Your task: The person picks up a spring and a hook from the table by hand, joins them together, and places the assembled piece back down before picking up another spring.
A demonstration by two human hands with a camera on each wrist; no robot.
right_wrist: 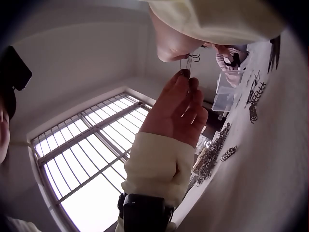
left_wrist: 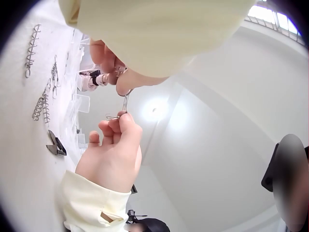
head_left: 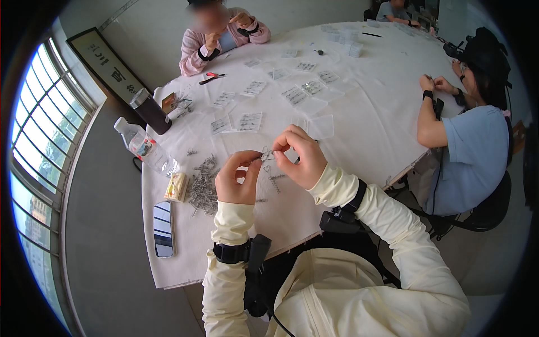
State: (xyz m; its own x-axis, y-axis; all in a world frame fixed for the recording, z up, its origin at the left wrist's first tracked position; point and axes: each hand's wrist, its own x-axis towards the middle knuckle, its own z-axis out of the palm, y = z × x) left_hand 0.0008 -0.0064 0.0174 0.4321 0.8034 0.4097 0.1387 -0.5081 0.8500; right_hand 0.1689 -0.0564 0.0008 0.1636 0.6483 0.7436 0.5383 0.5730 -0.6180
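Small metal wire hooks (head_left: 267, 155) are held between the two hands above the table. The left hand (head_left: 238, 178) pinches one end between thumb and fingertips. From the other side, the right hand (head_left: 303, 157) pinches the metal with thumb and forefinger. In the left wrist view a thin shiny wire piece (left_wrist: 125, 102) spans the gap between the hands. A hook with curved prongs (right_wrist: 194, 57) shows beside the fingertips in the right wrist view. Below the hands, a few coiled wire pieces (head_left: 275, 181) lie on the white cloth.
A pile of wire coils (head_left: 203, 188) lies left of the hands, near a packet (head_left: 176, 187), a phone (head_left: 163, 229), a plastic bottle (head_left: 146, 147) and a dark tumbler (head_left: 150, 111). Clear boxes (head_left: 250, 122) with metal pieces stand beyond. Other people sit around the table.
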